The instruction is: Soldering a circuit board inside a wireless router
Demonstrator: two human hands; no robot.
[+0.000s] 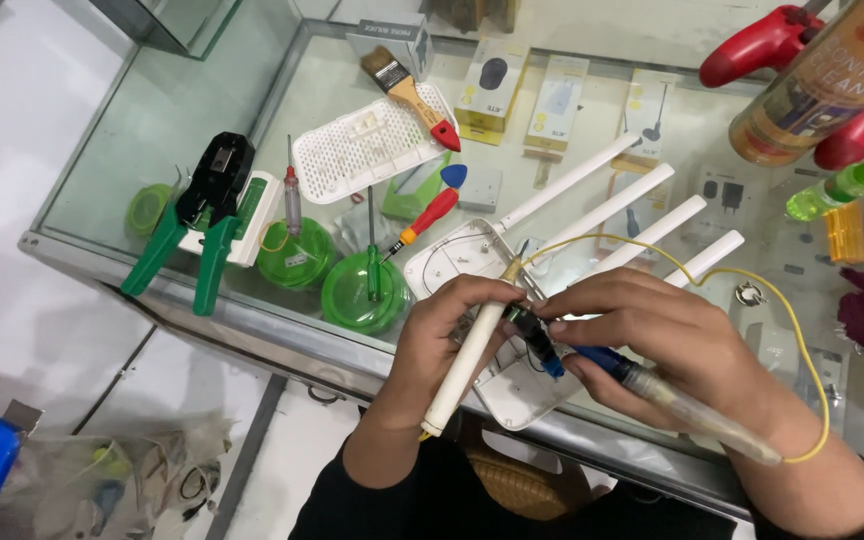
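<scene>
Glass display counter [202,120], seen from above. Left hand [442,335] is closed around a cream-handled soldering iron [467,350], its tip angled up toward the opened white router base [452,255]. Right hand [652,340] is closed on a blue-and-clear pen-shaped tool [652,385], fingertips pinching its dark front end just beside the iron's shaft. Both hands hover over the router base (the near corner is hidden under them). Four white antennas [612,205] fan out from the router toward upper right. A thin yellow wire [752,285] loops from near the iron tip over the right wrist.

Further left on the glass: perforated white router cover [362,150], a paintbrush [407,90] lying across it, a red-handled screwdriver [427,220], round green containers [362,290], and a green-handled crimping tool [202,215]. A spray can [822,85] enters at upper right.
</scene>
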